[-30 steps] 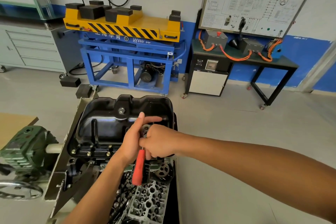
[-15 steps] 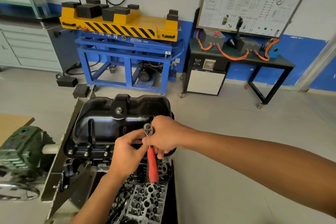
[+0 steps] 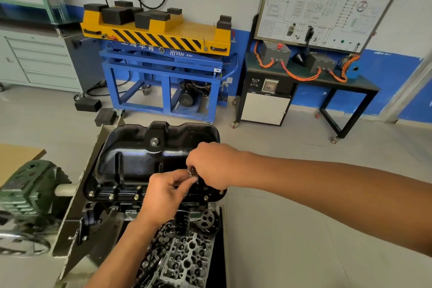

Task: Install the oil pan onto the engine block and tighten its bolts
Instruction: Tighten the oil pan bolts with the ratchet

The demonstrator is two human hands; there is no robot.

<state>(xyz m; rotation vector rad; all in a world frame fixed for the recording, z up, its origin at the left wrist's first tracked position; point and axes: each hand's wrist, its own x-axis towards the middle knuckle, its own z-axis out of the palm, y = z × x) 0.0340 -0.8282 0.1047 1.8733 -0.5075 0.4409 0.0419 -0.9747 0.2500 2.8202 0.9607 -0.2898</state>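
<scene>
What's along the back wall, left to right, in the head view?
grey drawer cabinet → blue lift cart with a yellow striped top → black bench carrying orange cables

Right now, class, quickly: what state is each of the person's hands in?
Left hand: fingers pinch the ratchet just below its head.
Right hand: curled round the same ratchet, hiding its handle.

Yellow lift table (image 3: 161,30) (blue frame) beside a wiring board (image 3: 327,2)
</scene>
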